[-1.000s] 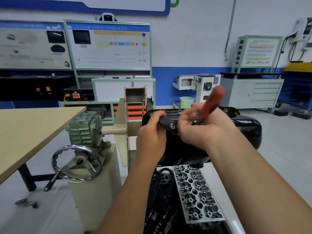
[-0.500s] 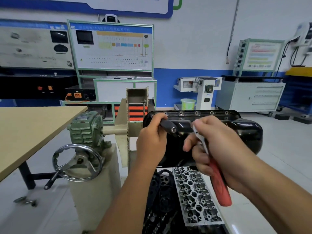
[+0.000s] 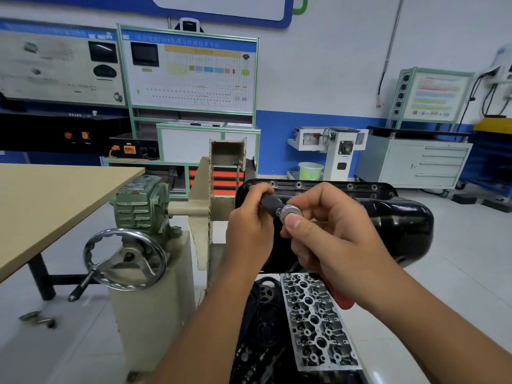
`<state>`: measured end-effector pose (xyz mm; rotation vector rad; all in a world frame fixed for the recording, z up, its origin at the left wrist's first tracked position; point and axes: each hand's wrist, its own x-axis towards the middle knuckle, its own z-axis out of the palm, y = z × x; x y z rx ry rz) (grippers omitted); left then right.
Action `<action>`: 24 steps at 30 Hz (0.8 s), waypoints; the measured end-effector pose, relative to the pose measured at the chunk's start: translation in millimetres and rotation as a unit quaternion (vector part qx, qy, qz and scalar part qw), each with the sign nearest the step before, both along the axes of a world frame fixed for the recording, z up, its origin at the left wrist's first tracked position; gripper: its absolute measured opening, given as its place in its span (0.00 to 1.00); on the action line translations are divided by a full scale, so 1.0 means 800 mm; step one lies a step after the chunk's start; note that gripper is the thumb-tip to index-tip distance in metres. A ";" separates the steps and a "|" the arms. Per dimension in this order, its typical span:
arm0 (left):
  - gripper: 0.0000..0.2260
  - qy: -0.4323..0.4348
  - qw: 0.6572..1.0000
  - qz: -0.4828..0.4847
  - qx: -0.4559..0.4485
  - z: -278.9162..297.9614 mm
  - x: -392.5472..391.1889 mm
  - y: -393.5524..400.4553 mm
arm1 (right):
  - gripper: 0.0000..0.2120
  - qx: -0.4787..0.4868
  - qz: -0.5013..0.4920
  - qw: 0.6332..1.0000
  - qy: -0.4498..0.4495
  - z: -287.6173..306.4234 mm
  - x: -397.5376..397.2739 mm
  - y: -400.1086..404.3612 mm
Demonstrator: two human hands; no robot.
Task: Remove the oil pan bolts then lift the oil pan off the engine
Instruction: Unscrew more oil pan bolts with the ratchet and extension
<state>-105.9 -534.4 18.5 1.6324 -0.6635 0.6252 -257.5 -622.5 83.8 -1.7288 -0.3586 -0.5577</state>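
The glossy black oil pan (image 3: 401, 225) sits on the engine held in the stand, and several bolts (image 3: 349, 186) show along its far flange. My left hand (image 3: 249, 234) grips a dark socket extension (image 3: 270, 202) at the pan's near left corner. My right hand (image 3: 332, 239) holds a ratchet: its silver head (image 3: 289, 211) sits on the extension's end under my thumb, and its red handle (image 3: 336, 296) points down under my palm. The bolt under the socket is hidden.
The engine stand has a green gearbox (image 3: 141, 206) and a steel handwheel (image 3: 124, 259) at the left. A wooden table (image 3: 41, 206) stands further left. A bare cylinder head (image 3: 315, 322) lies below the pan. Loose metal parts (image 3: 36, 318) lie on the floor.
The ratchet's red handle swung from pointing up and away to pointing down toward me. My right thumb now sits on the ratchet head. My left hand stayed on the extension.
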 end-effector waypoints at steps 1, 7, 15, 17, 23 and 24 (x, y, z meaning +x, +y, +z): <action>0.18 0.000 1.000 -0.003 -0.003 0.000 -0.001 0.001 | 0.03 0.024 0.011 1.000 0.000 0.000 0.001 0.001; 0.20 0.014 0.999 -0.033 -0.034 -0.001 -0.002 -0.002 | 0.07 0.066 0.032 0.997 -0.006 -0.001 0.005 0.001; 0.20 0.014 0.998 -0.049 -0.048 0.000 0.000 -0.001 | 0.09 0.056 0.054 0.997 -0.012 -0.003 0.017 0.001; 0.20 0.016 0.997 -0.056 -0.053 0.001 0.003 -0.001 | 0.10 0.050 0.063 0.997 -0.013 -0.002 0.019 -0.001; 0.19 -0.012 0.999 -0.036 -0.019 0.005 0.008 0.008 | 0.11 -0.090 0.066 0.994 -0.016 0.009 0.023 -0.015; 0.18 -0.018 0.999 -0.032 -0.018 0.007 0.008 0.010 | 0.11 -0.117 0.054 0.992 -0.014 0.011 0.024 -0.017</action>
